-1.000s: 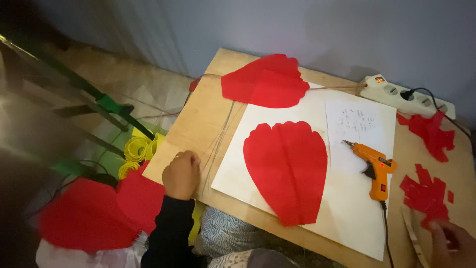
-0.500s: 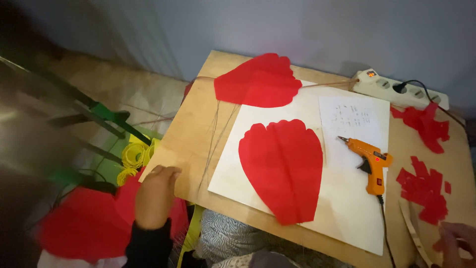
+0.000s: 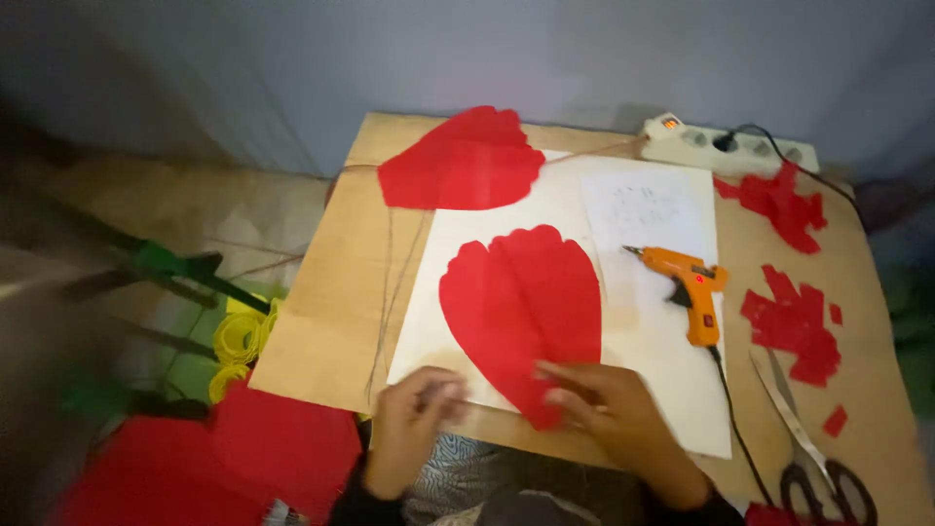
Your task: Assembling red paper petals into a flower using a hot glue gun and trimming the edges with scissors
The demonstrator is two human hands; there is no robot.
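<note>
The desk (image 3: 321, 321) carries a white sheet (image 3: 662, 341), and on it lies a red petal (image 3: 521, 302), its narrow tip toward the person. The right hand (image 3: 609, 409) rests on that tip with fingers (image 3: 560, 375) spread flat, clamped on nothing; the left hand (image 3: 409, 429) sits at the sheet's near edge, fingers curled, whether closed on anything I cannot tell. A glue gun (image 3: 690, 287) lies just right of the petal.

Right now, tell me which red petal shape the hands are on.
The red petal on the white sheet, under the right hand; the other petal lies untouched at the far table edge.
</note>
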